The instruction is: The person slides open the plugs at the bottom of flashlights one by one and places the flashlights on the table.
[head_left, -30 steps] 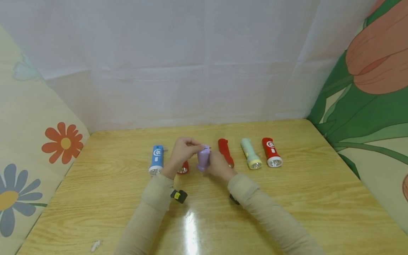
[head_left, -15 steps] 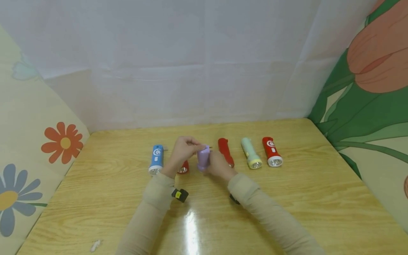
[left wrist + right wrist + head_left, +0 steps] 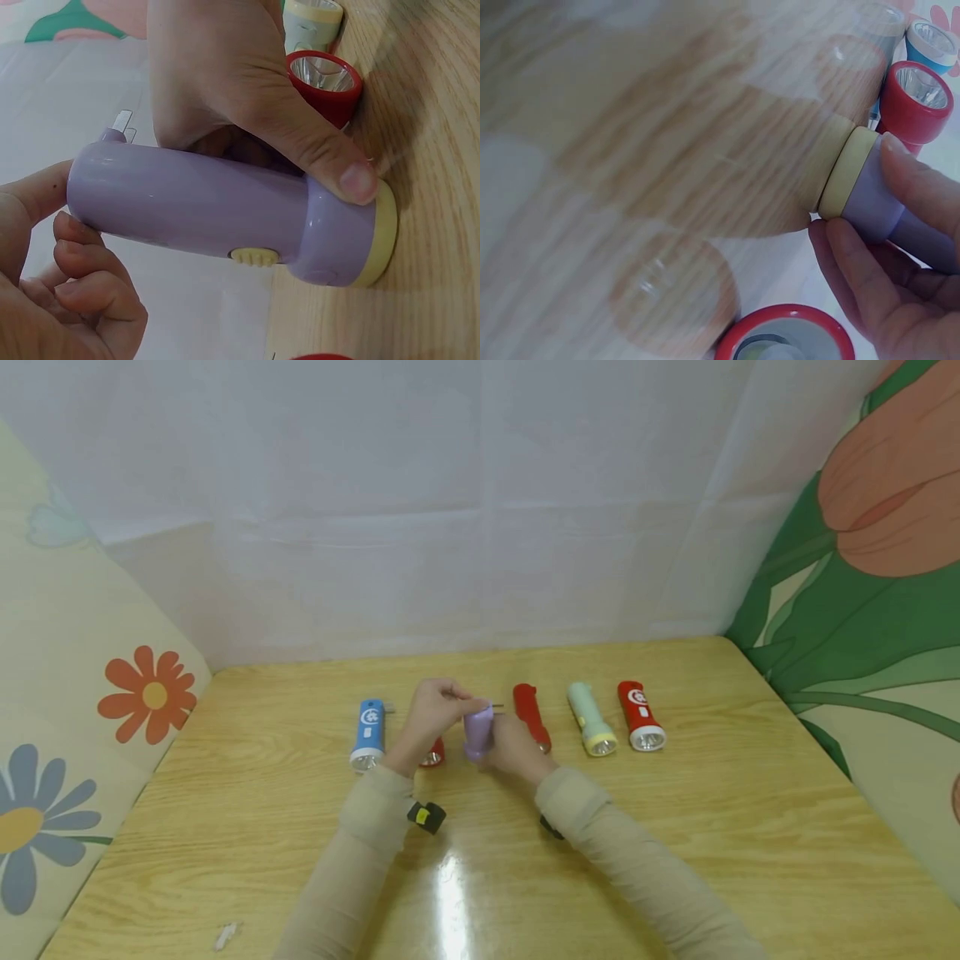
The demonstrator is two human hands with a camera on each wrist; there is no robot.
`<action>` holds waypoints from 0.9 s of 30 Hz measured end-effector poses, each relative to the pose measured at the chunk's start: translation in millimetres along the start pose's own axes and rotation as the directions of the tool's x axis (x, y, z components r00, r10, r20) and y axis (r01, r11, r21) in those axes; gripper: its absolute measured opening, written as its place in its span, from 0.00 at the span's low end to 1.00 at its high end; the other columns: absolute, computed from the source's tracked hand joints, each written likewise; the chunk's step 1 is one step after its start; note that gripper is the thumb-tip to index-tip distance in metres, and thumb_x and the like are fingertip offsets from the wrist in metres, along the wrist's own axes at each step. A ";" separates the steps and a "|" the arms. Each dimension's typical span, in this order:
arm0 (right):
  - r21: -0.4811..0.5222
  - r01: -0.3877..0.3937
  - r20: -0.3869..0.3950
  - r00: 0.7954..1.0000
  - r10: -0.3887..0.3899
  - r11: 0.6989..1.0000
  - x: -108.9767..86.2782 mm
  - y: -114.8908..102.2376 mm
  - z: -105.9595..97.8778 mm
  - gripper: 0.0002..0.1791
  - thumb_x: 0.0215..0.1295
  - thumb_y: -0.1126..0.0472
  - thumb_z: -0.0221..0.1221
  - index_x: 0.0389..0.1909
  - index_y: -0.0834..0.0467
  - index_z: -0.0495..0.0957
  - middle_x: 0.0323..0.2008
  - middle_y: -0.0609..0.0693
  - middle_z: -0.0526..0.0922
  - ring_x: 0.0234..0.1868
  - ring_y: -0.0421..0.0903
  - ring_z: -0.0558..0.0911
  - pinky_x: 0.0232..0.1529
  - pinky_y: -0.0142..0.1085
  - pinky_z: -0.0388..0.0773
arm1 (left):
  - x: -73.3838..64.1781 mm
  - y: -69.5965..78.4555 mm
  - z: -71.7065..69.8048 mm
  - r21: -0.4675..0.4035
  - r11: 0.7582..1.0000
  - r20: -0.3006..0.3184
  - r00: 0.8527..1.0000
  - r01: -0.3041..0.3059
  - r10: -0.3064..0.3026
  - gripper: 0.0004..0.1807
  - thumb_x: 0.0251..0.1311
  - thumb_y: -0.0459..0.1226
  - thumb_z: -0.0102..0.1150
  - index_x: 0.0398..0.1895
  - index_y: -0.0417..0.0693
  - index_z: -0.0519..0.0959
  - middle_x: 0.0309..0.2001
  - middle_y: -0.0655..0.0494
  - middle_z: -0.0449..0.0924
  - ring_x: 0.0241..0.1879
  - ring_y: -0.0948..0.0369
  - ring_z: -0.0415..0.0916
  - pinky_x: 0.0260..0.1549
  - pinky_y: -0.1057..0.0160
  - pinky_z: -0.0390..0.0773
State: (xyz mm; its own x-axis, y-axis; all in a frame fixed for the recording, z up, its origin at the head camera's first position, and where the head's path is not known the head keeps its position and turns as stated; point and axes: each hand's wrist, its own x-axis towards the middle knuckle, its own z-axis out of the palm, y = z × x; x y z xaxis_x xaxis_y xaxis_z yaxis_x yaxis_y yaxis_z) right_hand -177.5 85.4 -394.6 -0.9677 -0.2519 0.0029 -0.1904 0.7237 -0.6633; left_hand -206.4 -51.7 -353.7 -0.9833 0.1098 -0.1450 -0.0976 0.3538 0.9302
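Note:
A purple flashlight (image 3: 477, 731) stands upright between both hands, its yellow-rimmed lens end (image 3: 847, 172) down right at the tabletop. My right hand (image 3: 517, 747) grips it low, with the thumb (image 3: 356, 180) along the wide head. At the tail end, my left hand (image 3: 435, 714) pinches with thumb and a fingertip; its other fingers (image 3: 105, 300) are curled beside the body. Two metal plug prongs (image 3: 121, 121) stick out near the tail, on the side away from the yellow slide switch (image 3: 255, 256). The right palm hides part of the flashlight in the head view.
Left lies a blue flashlight (image 3: 368, 731); beside it, a red one (image 3: 432, 753) is mostly hidden by my left hand. To the right are a red flashlight (image 3: 531, 718), a mint-green one (image 3: 591, 718) and a red-and-white one (image 3: 641, 718). A white cloth (image 3: 480, 527) hangs behind the table.
The metal prongs at the top of the purple flashlight show further out to the right. My left fingers have shifted slightly over the tail; the right hand keeps its place.

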 end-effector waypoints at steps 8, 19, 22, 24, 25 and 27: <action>0.010 -0.002 -0.004 1.000 0.002 1.000 -1.0 -0.1 0.1 0.25 0.42 0.66 0.69 0.43 0.69 0.73 0.36 0.59 0.80 0.38 0.52 0.79 0.44 0.43 0.76 | -0.9 0.4 -0.8 -0.003 1.000 0.006 1.000 -0.024 0.024 0.12 0.43 0.39 0.70 0.27 0.42 0.79 0.30 0.52 0.74 0.30 0.60 0.65 0.26 0.65 0.68; 0.023 0.005 -0.002 1.000 -0.005 1.000 -1.2 2.1 1.3 0.25 0.42 0.66 0.69 0.44 0.68 0.74 0.37 0.59 0.80 0.39 0.52 0.79 0.45 0.43 0.76 | -3.0 -6.3 -5.8 0.001 0.993 0.076 0.990 -0.118 0.117 0.11 0.50 0.40 0.65 0.31 0.41 0.79 0.24 0.54 0.72 0.22 0.63 0.64 0.19 0.68 0.66; 0.025 0.005 0.008 1.000 -0.005 1.000 -1.2 1.9 1.2 0.25 0.43 0.67 0.69 0.45 0.68 0.74 0.38 0.59 0.80 0.40 0.52 0.79 0.45 0.43 0.75 | -3.3 -9.0 -9.8 -0.013 0.989 0.123 0.981 -0.147 0.147 0.11 0.55 0.40 0.61 0.33 0.40 0.80 0.22 0.52 0.74 0.19 0.63 0.64 0.17 0.69 0.66; 0.029 0.002 0.011 1.000 -0.003 1.000 -0.8 2.1 1.3 0.25 0.42 0.67 0.69 0.45 0.67 0.74 0.38 0.59 0.80 0.41 0.52 0.79 0.46 0.43 0.75 | -3.2 -10.7 -12.0 -0.025 0.986 0.145 0.976 -0.162 0.164 0.11 0.57 0.40 0.59 0.35 0.40 0.80 0.23 0.52 0.75 0.20 0.63 0.66 0.18 0.69 0.68; 0.032 0.001 0.011 1.000 -0.001 0.999 -0.6 2.3 1.2 0.25 0.42 0.67 0.69 0.44 0.67 0.74 0.38 0.58 0.80 0.41 0.52 0.79 0.46 0.43 0.75 | -3.3 -11.6 -13.0 -0.028 0.984 0.154 0.972 -0.175 0.177 0.12 0.58 0.41 0.58 0.36 0.39 0.80 0.24 0.51 0.76 0.21 0.63 0.67 0.18 0.69 0.68; 0.036 0.002 0.009 1.000 -0.002 0.999 -0.4 2.7 1.1 0.25 0.42 0.67 0.69 0.44 0.67 0.74 0.38 0.58 0.80 0.40 0.52 0.79 0.46 0.43 0.75 | -4.0 -13.0 -14.6 -0.031 0.980 0.164 0.966 -0.197 0.200 0.13 0.59 0.41 0.57 0.37 0.39 0.79 0.26 0.52 0.77 0.24 0.61 0.70 0.21 0.69 0.71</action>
State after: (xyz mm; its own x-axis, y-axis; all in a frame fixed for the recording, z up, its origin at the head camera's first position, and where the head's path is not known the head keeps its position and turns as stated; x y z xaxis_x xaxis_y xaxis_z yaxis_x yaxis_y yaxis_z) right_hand -177.4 86.8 -397.3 -0.9658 -0.2594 -0.0027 -0.1860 0.6995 -0.6900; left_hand -203.4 -70.3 -360.3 -0.9443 0.3290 -0.0096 0.0935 0.2963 0.9505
